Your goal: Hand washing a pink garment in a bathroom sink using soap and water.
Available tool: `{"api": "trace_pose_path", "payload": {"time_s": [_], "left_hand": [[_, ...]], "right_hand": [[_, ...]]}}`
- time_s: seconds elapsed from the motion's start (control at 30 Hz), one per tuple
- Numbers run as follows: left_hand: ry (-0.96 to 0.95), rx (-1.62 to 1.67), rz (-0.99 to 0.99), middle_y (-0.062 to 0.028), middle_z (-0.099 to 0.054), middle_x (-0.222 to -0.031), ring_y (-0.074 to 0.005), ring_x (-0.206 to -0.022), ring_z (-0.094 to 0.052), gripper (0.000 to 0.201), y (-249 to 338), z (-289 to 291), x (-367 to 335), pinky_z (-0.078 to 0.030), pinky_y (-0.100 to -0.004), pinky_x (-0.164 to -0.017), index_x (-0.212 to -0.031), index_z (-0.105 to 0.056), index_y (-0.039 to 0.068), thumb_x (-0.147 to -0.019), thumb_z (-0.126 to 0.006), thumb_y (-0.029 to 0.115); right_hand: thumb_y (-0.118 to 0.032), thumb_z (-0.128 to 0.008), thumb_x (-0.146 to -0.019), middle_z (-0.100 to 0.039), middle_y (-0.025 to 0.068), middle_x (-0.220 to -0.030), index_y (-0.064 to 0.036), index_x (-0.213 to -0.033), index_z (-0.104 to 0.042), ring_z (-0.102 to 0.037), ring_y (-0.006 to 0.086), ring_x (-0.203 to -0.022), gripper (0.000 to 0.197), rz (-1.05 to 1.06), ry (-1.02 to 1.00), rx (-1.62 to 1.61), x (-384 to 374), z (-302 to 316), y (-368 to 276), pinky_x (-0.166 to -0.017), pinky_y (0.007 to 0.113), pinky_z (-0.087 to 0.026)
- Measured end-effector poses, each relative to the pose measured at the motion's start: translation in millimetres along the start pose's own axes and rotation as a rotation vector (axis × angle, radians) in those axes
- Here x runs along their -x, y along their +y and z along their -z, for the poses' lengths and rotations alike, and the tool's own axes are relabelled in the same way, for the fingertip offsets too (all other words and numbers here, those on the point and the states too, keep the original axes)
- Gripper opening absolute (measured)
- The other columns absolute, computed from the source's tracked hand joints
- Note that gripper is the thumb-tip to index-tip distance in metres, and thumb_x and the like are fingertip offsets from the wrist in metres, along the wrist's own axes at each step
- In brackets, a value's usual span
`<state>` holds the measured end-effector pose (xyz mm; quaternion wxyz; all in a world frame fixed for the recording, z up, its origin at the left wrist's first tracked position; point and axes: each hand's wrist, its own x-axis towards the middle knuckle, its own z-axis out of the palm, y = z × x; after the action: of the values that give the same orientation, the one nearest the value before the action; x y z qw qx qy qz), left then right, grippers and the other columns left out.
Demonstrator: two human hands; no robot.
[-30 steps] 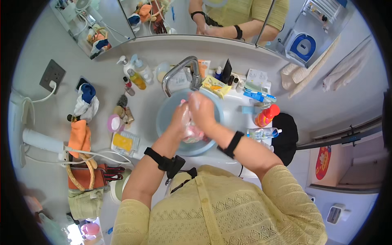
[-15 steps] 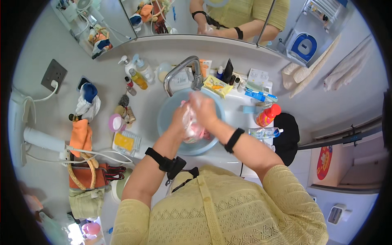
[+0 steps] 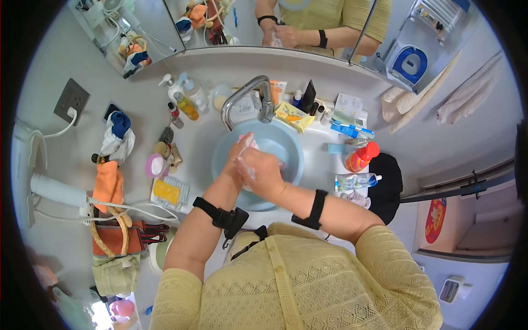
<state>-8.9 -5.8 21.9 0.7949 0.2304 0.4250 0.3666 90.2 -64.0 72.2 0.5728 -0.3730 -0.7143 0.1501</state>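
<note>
Over the light blue basin [image 3: 290, 142] in the sink, my two hands press together around a wet, soapy pink cloth [image 3: 250, 141]. My left hand [image 3: 232, 159] is closed on it, with a fold of the cloth showing above the fingers. Across it lies my right hand [image 3: 264, 171], its fingers curled onto the same cloth and streaked with lather. The hands hide most of the cloth, and a bit of pink shows behind the right hand. A curved chrome faucet [image 3: 246, 93] stands behind the basin; no running water is visible.
Pump bottles [image 3: 171, 85] and a yellow bottle [image 3: 187, 106] stand back left. A yellow wipes pack [image 3: 294, 116], toothbrush [image 3: 357, 131], red-capped bottle [image 3: 360, 158] and toothpaste tube [image 3: 356, 180] line the right. A soap box [image 3: 166, 191] and white cable [image 3: 137, 207] are at left.
My right hand has moved down and left, from above the cloth to across my left hand. My right forearm has swung lower, and the cloth is now mostly covered.
</note>
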Motion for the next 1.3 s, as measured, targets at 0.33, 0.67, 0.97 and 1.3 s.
{"api": "trace_pose_path", "payload": {"time_s": [0.33, 0.67, 0.97, 1.3], "left_hand": [[0.148, 0.069, 0.070, -0.0078, -0.057, -0.087, -0.0178, -0.075, -0.059, 0.029, 18.3, -54.8, 29.4, -0.051, -0.0341, -0.062, -0.090, -0.054, 0.008, -0.085, -0.048, 0.037], [-0.073, -0.218, -0.228, -0.0055, -0.057, -0.089, -0.0118, -0.080, -0.055, 0.046, 44.7, -42.6, 28.5, -0.047, -0.0259, -0.068, -0.099, -0.052, 0.004, -0.081, -0.054, 0.045], [-0.197, -1.153, -0.143, -0.0039, -0.059, -0.078, -0.0118, -0.070, -0.055, 0.041, 65.6, -31.6, 48.4, -0.044, -0.0259, -0.063, -0.095, -0.058, -0.001, -0.064, -0.070, 0.023], [-0.149, -0.653, -0.396, -0.0022, -0.057, -0.086, -0.0075, -0.075, -0.054, 0.041, 88.3, -18.1, 64.9, -0.043, -0.0194, -0.063, -0.101, -0.053, 0.001, -0.064, -0.069, 0.012]], "right_hand": [[-0.011, -0.054, -0.076, -0.056, 0.0149, -0.077, -0.0040, -0.087, -0.056, -0.055, 0.0339, -0.069, 0.013, 0.012, -0.090, 0.341, 3.0, 8.7, 43.2, -0.060, 0.039, -0.045], [-0.021, -0.056, -0.081, -0.056, 0.0101, -0.067, -0.0015, -0.086, -0.056, -0.055, 0.0233, -0.064, 0.020, -0.470, -0.778, 0.006, -42.4, 62.4, 34.1, -0.059, 0.029, -0.043], [-0.003, -0.060, -0.073, -0.057, 0.0032, -0.085, -0.0038, -0.094, -0.055, -0.056, 0.0127, -0.080, 0.021, -0.911, -0.089, -1.151, -48.1, 87.7, 49.0, -0.070, 0.026, -0.046], [0.000, -0.051, -0.065, -0.057, 0.0064, -0.083, -0.0025, -0.090, -0.055, -0.057, 0.0167, -0.075, 0.025, -0.846, -0.063, -1.295, -44.0, 100.2, 75.9, -0.072, 0.027, -0.047]]}}
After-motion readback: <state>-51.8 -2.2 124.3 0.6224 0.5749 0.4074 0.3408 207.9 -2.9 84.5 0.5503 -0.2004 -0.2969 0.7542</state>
